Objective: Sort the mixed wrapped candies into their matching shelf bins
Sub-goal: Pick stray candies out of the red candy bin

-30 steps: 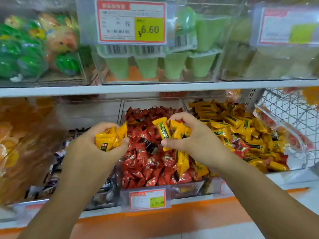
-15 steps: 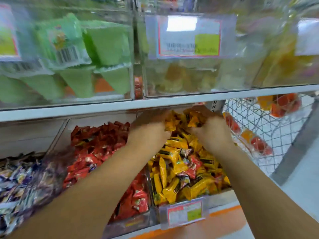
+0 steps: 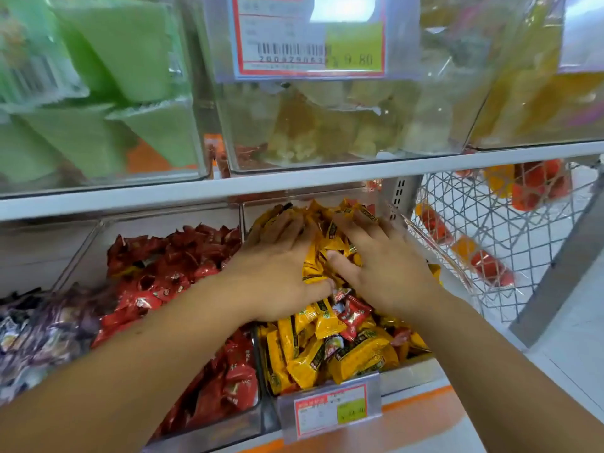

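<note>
Green wedge packs (image 3: 130,60) upper left; upper price label (image 3: 310,34); wire basket (image 3: 464,204) at right

Yellow candies (image 3: 330,351), red candies (image 3: 170,273), green packs (image 3: 124,53), orange shelf edge (image 3: 421,420)

The upper price tag (image 3: 309,34) reads ¥9.80 beside a barcode.

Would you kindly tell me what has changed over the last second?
The left hand and right hand carried yellow candies from over the red bin rightward to the yellow bin, let go, and now lie flat on them. Red strays remain among the yellow.
</note>
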Tool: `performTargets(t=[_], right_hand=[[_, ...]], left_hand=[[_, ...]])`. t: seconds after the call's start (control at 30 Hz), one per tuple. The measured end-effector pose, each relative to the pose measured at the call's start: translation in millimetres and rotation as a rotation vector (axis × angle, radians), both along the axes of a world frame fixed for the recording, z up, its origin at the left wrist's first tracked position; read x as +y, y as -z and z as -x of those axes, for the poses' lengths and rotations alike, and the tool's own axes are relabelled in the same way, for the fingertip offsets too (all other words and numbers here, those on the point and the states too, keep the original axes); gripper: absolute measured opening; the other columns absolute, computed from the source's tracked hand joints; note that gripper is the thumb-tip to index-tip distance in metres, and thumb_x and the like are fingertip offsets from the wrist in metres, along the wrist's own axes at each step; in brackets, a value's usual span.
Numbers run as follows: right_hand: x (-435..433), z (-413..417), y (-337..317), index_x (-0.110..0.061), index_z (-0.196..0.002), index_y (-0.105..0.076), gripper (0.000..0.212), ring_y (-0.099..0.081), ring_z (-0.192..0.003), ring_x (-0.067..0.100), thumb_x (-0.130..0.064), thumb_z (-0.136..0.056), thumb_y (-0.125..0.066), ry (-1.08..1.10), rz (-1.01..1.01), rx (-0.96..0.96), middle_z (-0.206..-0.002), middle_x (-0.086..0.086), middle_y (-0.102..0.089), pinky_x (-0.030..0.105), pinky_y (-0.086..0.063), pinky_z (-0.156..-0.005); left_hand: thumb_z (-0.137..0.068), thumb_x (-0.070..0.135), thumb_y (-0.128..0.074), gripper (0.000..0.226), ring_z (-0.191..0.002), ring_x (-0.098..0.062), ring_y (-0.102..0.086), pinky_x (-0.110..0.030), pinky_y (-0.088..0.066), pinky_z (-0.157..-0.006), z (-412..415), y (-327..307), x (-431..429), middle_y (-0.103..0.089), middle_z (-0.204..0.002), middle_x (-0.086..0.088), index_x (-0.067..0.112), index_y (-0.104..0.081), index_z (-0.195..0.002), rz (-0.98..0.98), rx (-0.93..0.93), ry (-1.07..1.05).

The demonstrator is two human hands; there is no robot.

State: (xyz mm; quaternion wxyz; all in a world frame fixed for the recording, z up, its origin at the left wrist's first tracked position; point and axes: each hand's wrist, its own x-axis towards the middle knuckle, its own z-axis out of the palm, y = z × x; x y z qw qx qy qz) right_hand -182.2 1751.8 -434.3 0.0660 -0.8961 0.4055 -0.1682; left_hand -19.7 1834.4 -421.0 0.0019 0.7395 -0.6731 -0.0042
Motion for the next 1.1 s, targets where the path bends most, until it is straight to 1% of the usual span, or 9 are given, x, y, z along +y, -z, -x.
performTargets(t=[0.13,0.23,0.3,0.37,0.47,0.63,0.77,0.9,1.1], right_hand=[[-4,-4,2,-0.048,-0.148,-0.012,0.059,-0.010,-0.147,0.031,-0.064,-0.093,-0.026,0.041,-0.041,0.064,-0.159,-0.008,-0.016,0.051,-0.012,-0.116],[-3,-1,-11,-0.051,-0.147,-0.013,0.060,-0.005,-0.148,0.028,-0.068,-0.090,-0.023,0.028,-0.153,0.072,-0.160,-0.010,-0.011,0.052,-0.009,-0.115],[0,4,-25,-0.049,-0.145,-0.023,0.061,-0.012,-0.146,0.027,-0.069,-0.088,-0.024,0.022,-0.155,0.026,-0.159,-0.010,-0.019,0.052,-0.015,-0.116],[12,5,-40,-0.044,-0.142,-0.036,0.055,-0.028,-0.141,0.025,-0.064,-0.091,-0.031,0.018,-0.088,-0.013,-0.153,-0.007,-0.034,0.048,-0.026,-0.114],[45,-8,-52,-0.035,-0.132,-0.055,0.037,-0.048,-0.125,0.015,-0.043,-0.096,-0.047,-0.111,-0.028,-0.106,-0.135,-0.007,-0.055,0.027,-0.036,-0.100],[117,-61,-49,-0.037,-0.117,-0.065,0.028,-0.041,-0.111,-0.014,-0.024,-0.097,-0.052,-0.464,-0.112,-0.129,-0.119,-0.025,-0.053,-0.007,-0.020,-0.092],[152,-97,-33,-0.038,-0.117,-0.065,0.032,-0.055,-0.112,-0.001,-0.018,-0.098,-0.050,-0.606,-0.189,-0.015,-0.121,-0.019,-0.062,0.010,-0.038,-0.094],[163,-126,-20,-0.035,-0.126,-0.061,0.036,-0.050,-0.119,0.003,-0.015,-0.099,-0.046,-0.574,-0.151,0.066,-0.132,-0.013,-0.057,0.002,-0.028,-0.088],[151,-161,1,-0.027,-0.144,-0.040,0.051,-0.039,-0.130,0.019,-0.022,-0.095,-0.054,-0.421,-0.127,0.256,-0.143,-0.002,-0.045,0.027,-0.029,-0.107]], left_hand=[[-0.082,0.078,-0.029,0.095,-0.147,-0.017,0.019,-0.046,0.003,-0.120,1,0,-8,0.015,-0.161,0.001,0.026,0.008,-0.153,-0.048,-0.021,-0.028],[-0.076,0.079,-0.041,0.096,-0.148,-0.016,0.009,-0.043,-0.005,-0.121,-4,-11,-1,0.006,-0.162,0.007,0.031,-0.009,-0.153,0.047,0.158,0.057],[-0.082,0.070,-0.051,0.082,-0.147,-0.008,0.002,-0.030,-0.005,-0.120,-13,-27,20,0.000,-0.160,0.014,0.038,-0.019,-0.151,0.127,0.383,0.025],[-0.087,0.060,-0.052,0.068,-0.141,0.000,-0.014,-0.016,-0.013,-0.110,-28,-40,51,-0.016,-0.155,0.022,0.044,-0.026,-0.147,0.201,0.443,-0.035],[-0.087,0.055,-0.054,0.053,-0.133,0.001,-0.035,-0.015,-0.026,-0.102,-52,-50,112,-0.039,-0.144,0.024,0.046,-0.044,-0.138,0.290,0.392,-0.106],[-0.087,0.053,-0.051,0.045,-0.130,0.001,-0.036,-0.010,-0.019,-0.105,-83,-45,196,-0.045,-0.137,0.018,0.040,-0.055,-0.130,0.370,0.259,-0.215],[-0.091,0.042,-0.057,0.042,-0.133,0.000,-0.036,-0.016,-0.022,-0.110,-103,-24,229,-0.041,-0.145,0.017,0.038,-0.053,-0.132,0.384,0.253,-0.314],[-0.090,0.050,-0.050,0.055,-0.138,0.001,-0.028,-0.019,-0.021,-0.112,-117,-1,249,-0.029,-0.152,0.021,0.040,-0.037,-0.143,0.292,0.355,-0.365],[-0.090,0.054,-0.047,0.060,-0.124,0.017,-0.019,-0.012,-0.016,-0.103,-119,8,253,-0.022,-0.151,0.029,0.049,-0.025,-0.145,0.289,0.485,-0.355]])
